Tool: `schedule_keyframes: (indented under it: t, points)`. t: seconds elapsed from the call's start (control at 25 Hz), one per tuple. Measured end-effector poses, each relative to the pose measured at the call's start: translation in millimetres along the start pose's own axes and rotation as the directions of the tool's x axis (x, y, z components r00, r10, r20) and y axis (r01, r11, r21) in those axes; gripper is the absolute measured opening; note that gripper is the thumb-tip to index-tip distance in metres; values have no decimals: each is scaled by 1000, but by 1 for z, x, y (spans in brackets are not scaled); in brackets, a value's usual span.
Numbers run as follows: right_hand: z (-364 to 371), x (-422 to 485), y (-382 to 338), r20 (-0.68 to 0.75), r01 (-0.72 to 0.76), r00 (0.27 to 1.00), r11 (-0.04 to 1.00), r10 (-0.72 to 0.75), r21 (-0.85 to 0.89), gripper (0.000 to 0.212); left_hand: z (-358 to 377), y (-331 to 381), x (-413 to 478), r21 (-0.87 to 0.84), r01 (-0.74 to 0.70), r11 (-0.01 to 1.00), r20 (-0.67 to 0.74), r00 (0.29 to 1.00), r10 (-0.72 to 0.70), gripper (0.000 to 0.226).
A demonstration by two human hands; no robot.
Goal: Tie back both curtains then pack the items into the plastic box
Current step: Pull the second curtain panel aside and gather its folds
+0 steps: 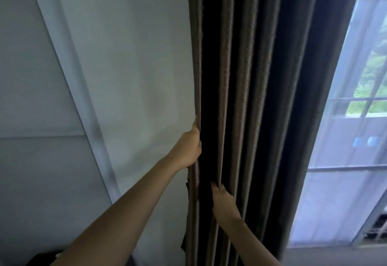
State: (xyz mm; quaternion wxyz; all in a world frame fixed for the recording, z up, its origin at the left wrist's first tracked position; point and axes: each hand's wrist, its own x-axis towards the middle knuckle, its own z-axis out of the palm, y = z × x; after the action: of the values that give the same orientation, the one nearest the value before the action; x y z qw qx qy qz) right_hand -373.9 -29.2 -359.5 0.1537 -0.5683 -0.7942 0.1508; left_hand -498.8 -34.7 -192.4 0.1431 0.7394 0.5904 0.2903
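Two bare forearms reach up and away from the bottom edge, the left one longer across the view, the right one low and closer to the window. Left grip is closed on the outer left edge of the curtain: the thumb lies up along the hem, and the fingers wrap behind the cloth, out of sight. Right grip sits lower and just to the right, well below the left, with thumb and fingertips pinching the ridge of one pleat that runs straight up from it. Dark brown-grey and heavy, the curtain hangs gathered in deep vertical folds, filling the middle of the view from top to bottom, and its left edge touches the wall. That wall is plain and pale, and a slim raised strip runs slantwise down it further left. To the right of the curtain a sheer white drape covers a window, through which bars and blurred greenery show. Something dark sits at the bottom left corner, too cut off to identify.
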Motion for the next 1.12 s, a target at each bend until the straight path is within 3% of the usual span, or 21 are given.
schedule_keyframes:
  t: [0.12, 0.28, 0.4, 0.52, 0.56, 0.6, 0.64, 0.68, 0.72, 0.76, 0.8, 0.84, 0.92, 1.12]
  points:
    - [16, -6, 5, 96, 16, 995, 998, -9, -66, 60, 5, 3, -2, -29, -44, 999, 93, 995, 46, 68]
    - [15, -8, 8, 44, 93, 995, 984, -88, -155, 40, 12, 19, -3, -100, -71, 992, 117, 990, 83, 60]
    - [15, -14, 6, 40, 123, 992, 966, -116, -229, 42, 18, 26, 1, -149, -27, 988, 129, 991, 47, 59]
    - [11, -22, -2, 151, 117, 984, 986, -99, -121, 50, 27, 32, 5, -118, -17, 993, 59, 998, 24, 66]
    - [8, -25, 1, 139, 112, 986, 987, -95, -116, 49, 30, 33, 6, -66, -24, 998, 24, 999, 26, 64]
    - [0, -29, 4, 26, 116, 993, 990, -114, -76, 44, 32, 33, 7, -13, -28, 1000, -5, 1000, 28, 60]
    - [-8, -30, 8, -221, 192, 955, 980, -200, -58, 37, 32, 31, 7, 33, -24, 999, -24, 999, 25, 58]
    - [-22, -32, 10, -458, 265, 851, 963, -257, -48, 32, 30, 27, 8, 68, -16, 998, -41, 999, 19, 56]
    - [-38, -27, 12, -664, 330, 698, 943, -270, -37, 28, 27, 23, 8, 91, -4, 996, -48, 999, 8, 55]
    - [-59, -20, 11, -798, 380, 557, 925, -231, -2, 27, 24, 17, 9, 96, 0, 995, -49, 999, 4, 52]
    - [-84, -8, 9, -853, 415, 493, 908, -170, 59, 30, 20, 14, 9, 84, -5, 996, -36, 999, 8, 50]
    - [-106, 3, 4, -856, 426, 506, 894, -108, 139, 38, 17, 11, 8, 72, -19, 997, -22, 1000, 20, 50]
    - [-133, 17, -6, -769, 405, 637, 872, -53, 275, 54, 14, 6, 7, 70, -34, 997, -16, 999, 36, 54]
    - [-58, 4, 15, -535, 296, 830, 936, -155, 188, 64, 12, 5, 7, 77, -23, 997, -29, 999, 25, 55]
